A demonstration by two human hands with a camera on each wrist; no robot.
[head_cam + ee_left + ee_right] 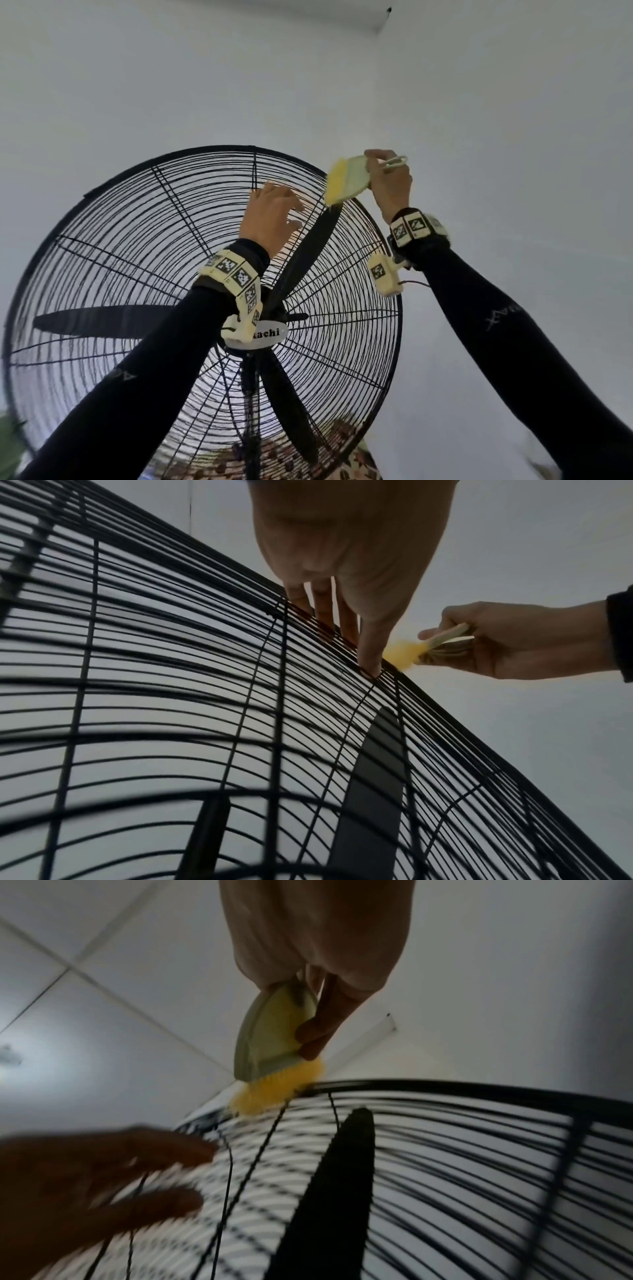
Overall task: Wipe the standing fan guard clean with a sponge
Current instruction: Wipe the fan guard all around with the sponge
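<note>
The black wire fan guard (137,240) fills the lower left of the head view, seen from below. My left hand (270,212) rests on its upper part with the fingers (369,653) straight and spread, their tips touching the wires. My right hand (390,185) grips the pale green handle of a yellow, bristly sponge (347,181). The sponge's yellow face (274,1096) touches the guard's outer rim (479,1091) at the upper right, just beside my left fingertips. In the left wrist view the sponge (404,653) sits right behind my index finger.
Black fan blades (301,246) stand still inside the guard, around a white hub badge (270,334). White wall and ceiling (479,102) lie behind. Patterned fabric (356,462) shows below the fan, and something green (10,442) at the lower left edge.
</note>
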